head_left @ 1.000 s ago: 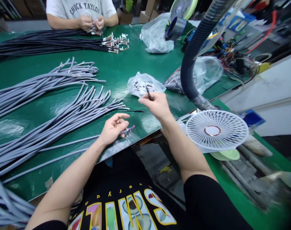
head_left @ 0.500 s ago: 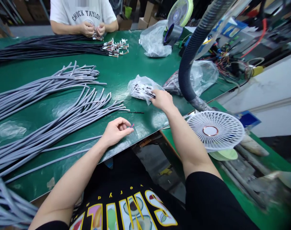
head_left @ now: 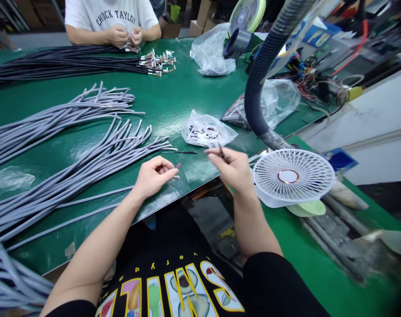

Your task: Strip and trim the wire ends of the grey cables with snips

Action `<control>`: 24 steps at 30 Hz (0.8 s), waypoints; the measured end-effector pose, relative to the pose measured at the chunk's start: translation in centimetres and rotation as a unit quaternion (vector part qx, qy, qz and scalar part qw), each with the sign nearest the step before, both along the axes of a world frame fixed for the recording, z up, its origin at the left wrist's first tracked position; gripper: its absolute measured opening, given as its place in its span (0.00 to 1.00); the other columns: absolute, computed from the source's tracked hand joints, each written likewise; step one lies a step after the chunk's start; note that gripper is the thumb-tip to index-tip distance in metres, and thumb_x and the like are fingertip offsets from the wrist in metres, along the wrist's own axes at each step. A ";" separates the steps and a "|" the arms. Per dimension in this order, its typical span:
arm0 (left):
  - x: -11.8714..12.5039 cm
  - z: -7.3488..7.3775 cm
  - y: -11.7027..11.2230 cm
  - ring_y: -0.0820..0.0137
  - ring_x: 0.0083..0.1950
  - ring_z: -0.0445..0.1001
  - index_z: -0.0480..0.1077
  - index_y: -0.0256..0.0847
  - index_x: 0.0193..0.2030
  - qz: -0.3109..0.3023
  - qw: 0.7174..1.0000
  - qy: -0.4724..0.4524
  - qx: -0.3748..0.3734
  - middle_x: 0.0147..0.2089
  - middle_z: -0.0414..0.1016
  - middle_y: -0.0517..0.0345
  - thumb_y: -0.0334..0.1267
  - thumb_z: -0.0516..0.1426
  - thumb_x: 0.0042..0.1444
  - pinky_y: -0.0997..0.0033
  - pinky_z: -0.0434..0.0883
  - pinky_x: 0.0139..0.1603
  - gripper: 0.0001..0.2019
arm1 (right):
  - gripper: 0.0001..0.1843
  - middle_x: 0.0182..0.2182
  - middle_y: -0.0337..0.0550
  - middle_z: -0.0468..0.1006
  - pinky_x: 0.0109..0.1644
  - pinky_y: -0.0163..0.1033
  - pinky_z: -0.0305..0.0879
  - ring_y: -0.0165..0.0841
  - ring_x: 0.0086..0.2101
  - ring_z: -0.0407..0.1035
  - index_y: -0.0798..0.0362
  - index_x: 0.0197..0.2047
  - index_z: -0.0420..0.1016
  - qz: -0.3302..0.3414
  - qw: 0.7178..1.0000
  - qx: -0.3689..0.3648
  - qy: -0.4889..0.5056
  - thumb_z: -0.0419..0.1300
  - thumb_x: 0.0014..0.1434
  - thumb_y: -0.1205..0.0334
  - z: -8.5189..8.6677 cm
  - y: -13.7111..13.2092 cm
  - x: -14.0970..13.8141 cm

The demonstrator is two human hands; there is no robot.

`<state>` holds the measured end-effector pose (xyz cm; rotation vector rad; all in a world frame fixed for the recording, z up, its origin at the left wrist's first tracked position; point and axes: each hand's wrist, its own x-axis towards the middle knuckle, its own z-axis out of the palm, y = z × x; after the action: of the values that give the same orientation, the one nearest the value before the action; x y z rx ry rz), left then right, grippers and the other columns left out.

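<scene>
My left hand (head_left: pixel 153 175) pinches the stripped end of a grey cable (head_left: pixel 88 199) near the front edge of the green table (head_left: pixel 174 94); red and blue wire tips stick out past the fingers. My right hand (head_left: pixel 231 166) is closed on a small dark tube piece, held up just right of the left hand. Behind it lies a clear plastic bag of small dark pieces (head_left: pixel 207 130). A thin black piece (head_left: pixel 183 152) lies on the table between the hands and the bag.
Bundles of grey cables (head_left: pixel 64 145) cover the left of the table. A person across the table works on dark cables (head_left: pixel 71 64). A white fan (head_left: pixel 292 176) lies at right, below a ribbed hose (head_left: pixel 263 75). More plastic bags (head_left: pixel 213 53) sit further back.
My right hand reached into the bag of small pieces and has come back toward the left hand with a dark piece. My left hand has stayed on the cable end.
</scene>
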<state>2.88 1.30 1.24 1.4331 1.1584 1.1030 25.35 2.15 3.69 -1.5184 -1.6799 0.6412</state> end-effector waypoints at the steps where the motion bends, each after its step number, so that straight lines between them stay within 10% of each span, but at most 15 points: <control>1: -0.1 0.1 0.0 0.78 0.24 0.60 0.73 0.37 0.25 -0.002 1.000 0.004 0.015 0.24 0.67 0.62 0.38 0.64 0.46 0.76 0.61 0.26 0.08 | 0.16 0.22 0.39 0.74 0.28 0.36 0.59 0.29 0.23 0.64 0.55 0.39 0.81 0.034 0.996 -0.040 0.077 0.61 0.55 0.53 -0.5 -0.8 -1.2; 8: -1.0 0.9 0.0 0.74 0.28 0.65 0.75 0.38 0.28 -0.041 0.994 0.028 0.100 0.28 0.72 0.57 0.40 0.64 0.50 0.73 0.62 0.29 0.08 | 0.17 0.20 0.37 0.72 0.20 0.32 0.43 0.21 0.16 0.53 0.55 0.35 0.77 0.086 0.876 -0.173 0.442 0.67 0.45 0.52 -3.0 -1.8 -7.4; 15: -1.4 1.3 -0.8 0.76 0.26 0.62 0.74 0.40 0.30 -0.012 0.968 0.200 0.152 0.28 0.71 0.61 0.35 0.62 0.52 0.73 0.60 0.30 0.02 | 0.08 0.32 0.44 0.77 0.39 0.38 0.65 0.33 0.34 0.69 0.52 0.34 0.77 0.102 0.981 0.040 0.158 0.59 0.57 0.58 -1.9 -2.6 -7.8; 19: -0.5 -1.0 -1.0 0.75 0.29 0.64 0.67 0.39 0.25 0.041 0.967 0.218 0.124 0.27 0.68 0.62 0.27 0.57 0.49 0.74 0.60 0.32 0.05 | 0.13 0.39 0.52 0.77 0.38 0.36 0.63 0.35 0.36 0.70 0.55 0.40 0.78 0.127 0.985 0.077 -0.092 0.52 0.59 0.65 -2.6 -3.0 -8.5; 24: 0.3 -3.2 -1.1 0.77 0.24 0.63 0.70 0.38 0.29 0.051 0.993 0.106 0.023 0.24 0.68 0.64 0.35 0.60 0.50 0.76 0.61 0.28 0.03 | 0.09 0.34 0.45 0.77 0.39 0.35 0.65 0.33 0.34 0.69 0.55 0.36 0.77 0.115 0.990 0.048 0.074 0.56 0.57 0.61 -4.7 -1.8 -7.8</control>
<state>3.15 0.16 -1.94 1.5703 1.3776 1.0727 17.53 0.39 -0.99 -1.1916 -1.7588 0.7625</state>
